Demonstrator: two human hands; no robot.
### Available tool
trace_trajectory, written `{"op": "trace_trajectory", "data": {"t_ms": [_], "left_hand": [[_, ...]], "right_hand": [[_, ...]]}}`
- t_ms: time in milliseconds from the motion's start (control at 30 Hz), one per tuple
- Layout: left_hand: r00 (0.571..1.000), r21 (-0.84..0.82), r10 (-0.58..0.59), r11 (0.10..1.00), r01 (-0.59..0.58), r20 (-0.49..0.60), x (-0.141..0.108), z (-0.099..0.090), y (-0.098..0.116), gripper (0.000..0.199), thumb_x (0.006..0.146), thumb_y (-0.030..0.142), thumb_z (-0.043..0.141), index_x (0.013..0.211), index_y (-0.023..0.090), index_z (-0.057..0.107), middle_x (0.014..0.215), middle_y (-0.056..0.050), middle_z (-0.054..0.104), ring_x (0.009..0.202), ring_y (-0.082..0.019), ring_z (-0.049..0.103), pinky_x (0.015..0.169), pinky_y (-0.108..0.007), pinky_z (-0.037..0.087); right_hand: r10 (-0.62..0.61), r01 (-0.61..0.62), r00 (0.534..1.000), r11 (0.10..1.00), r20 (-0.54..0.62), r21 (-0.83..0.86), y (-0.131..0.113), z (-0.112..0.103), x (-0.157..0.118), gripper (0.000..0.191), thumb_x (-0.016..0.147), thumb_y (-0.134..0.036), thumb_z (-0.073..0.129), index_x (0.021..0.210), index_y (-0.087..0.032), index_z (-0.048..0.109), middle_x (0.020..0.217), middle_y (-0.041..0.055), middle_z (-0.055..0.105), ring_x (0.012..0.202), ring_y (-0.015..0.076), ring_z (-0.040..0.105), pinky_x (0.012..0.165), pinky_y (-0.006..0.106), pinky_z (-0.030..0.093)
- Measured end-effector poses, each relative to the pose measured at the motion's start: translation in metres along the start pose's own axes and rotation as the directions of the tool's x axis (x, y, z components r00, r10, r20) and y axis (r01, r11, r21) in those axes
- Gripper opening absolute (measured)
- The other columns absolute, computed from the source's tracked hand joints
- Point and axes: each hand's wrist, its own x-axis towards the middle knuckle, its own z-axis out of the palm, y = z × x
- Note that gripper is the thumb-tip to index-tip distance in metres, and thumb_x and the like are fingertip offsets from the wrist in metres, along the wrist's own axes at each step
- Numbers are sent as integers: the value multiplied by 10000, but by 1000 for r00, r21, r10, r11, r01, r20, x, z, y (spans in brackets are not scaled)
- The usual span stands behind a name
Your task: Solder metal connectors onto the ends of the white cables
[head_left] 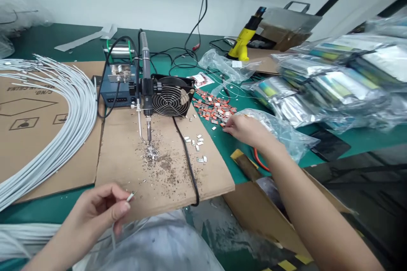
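My left hand (100, 209) pinches a white cable (130, 197) between thumb and fingers, close to its stripped end, low over the front of the cardboard sheet (127, 169). Stretched out to the right, my right hand (244, 129) has its fingertips pressed together at the near edge of a heap of small red-and-silver parts (213, 109); whatever is between them is hidden. Several small silver pieces (197, 143) lie on the cardboard. A soldering iron (147, 93) stands clamped tip down above solder scraps (151, 153).
Left lies a big bundle of white cables (76, 114). A blue soldering station (117, 89), solder spool (120, 52) and black fan (171, 99) stand behind. A black cord (187, 163) crosses the cardboard. Right are a yellow heat gun (243, 40), plastic bag (286, 139) and silver packages (337, 80).
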Motion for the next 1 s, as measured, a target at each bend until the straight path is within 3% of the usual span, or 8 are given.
{"op": "trace_trajectory", "data": {"t_ms": [133, 300, 367, 467, 600, 700, 867, 1000], "left_hand": [[998, 147, -3, 989, -5, 56, 13, -7, 18, 197, 712, 332, 643, 665, 146, 598, 464, 58, 461, 391, -60, 441, 409, -160, 323], [988, 344, -31, 939, -23, 152, 47, -16, 41, 169, 754, 287, 582, 826, 135, 591, 437, 78, 442, 350, -62, 414, 363, -158, 318], [981, 368, -38, 929, -36, 192, 62, -15, 47, 155, 757, 267, 572, 822, 126, 581, 488, 69, 465, 339, -50, 411, 342, -151, 312], [963, 352, -35, 934, -63, 267, 80, -10, 53, 115, 753, 235, 574, 755, 120, 574, 516, 59, 465, 339, -37, 396, 334, -146, 312], [946, 336, -47, 939, -67, 320, 90, -6, 53, 126, 761, 244, 571, 719, 126, 581, 507, 62, 444, 340, -32, 350, 328, -149, 279], [950, 344, -15, 934, -98, 312, 89, -6, 50, 153, 758, 276, 575, 718, 130, 599, 532, 51, 473, 371, -40, 343, 351, -163, 258], [957, 352, 60, 922, -163, 285, 88, -7, 46, 190, 743, 306, 585, 711, 124, 628, 688, -10, 592, 538, -86, 436, 479, -196, 292], [967, 347, 27, 930, -117, 254, 88, -7, 45, 200, 747, 317, 570, 725, 126, 624, 620, 9, 545, 521, -88, 403, 481, -205, 265]], "right_hand": [[-83, 78, 995, 992, 51, 99, 1, -3, -2, 122, 790, -215, 521, 707, -180, 604, 721, 92, 644, 658, 187, 562, 598, 288, 361], [-65, 50, 995, 978, 70, 202, 1, -6, 1, 99, 720, -205, 620, 628, -206, 584, 651, 68, 638, 579, 169, 549, 561, 292, 377], [-24, 9, 998, 973, 60, 232, -3, -8, -1, 35, 711, -195, 639, 697, -198, 607, 655, 70, 648, 570, 170, 560, 550, 297, 388], [-32, 27, 999, 916, 7, 401, -20, -9, -13, 165, 745, -209, 610, 908, -183, 631, 760, 92, 674, 627, 173, 588, 588, 308, 428], [-221, 141, 975, 509, -30, 849, -73, -12, -38, 141, 687, -334, 665, 777, -226, 664, 760, 50, 679, 680, 170, 612, 636, 299, 481], [-383, 6, 918, 269, 101, 963, -119, -9, -47, 128, 689, -310, 679, 665, -195, 627, 687, 37, 660, 651, 157, 605, 590, 269, 488], [-372, -236, 895, 74, 247, 969, -161, 6, -40, 187, 662, -298, 712, 680, -159, 589, 540, -39, 549, 434, 53, 484, 413, 174, 425], [-385, -401, 853, -52, 352, 915, -168, 14, -33, 311, 599, -362, 754, 724, -138, 577, 579, -1, 635, 470, 72, 583, 457, 174, 503]]}}
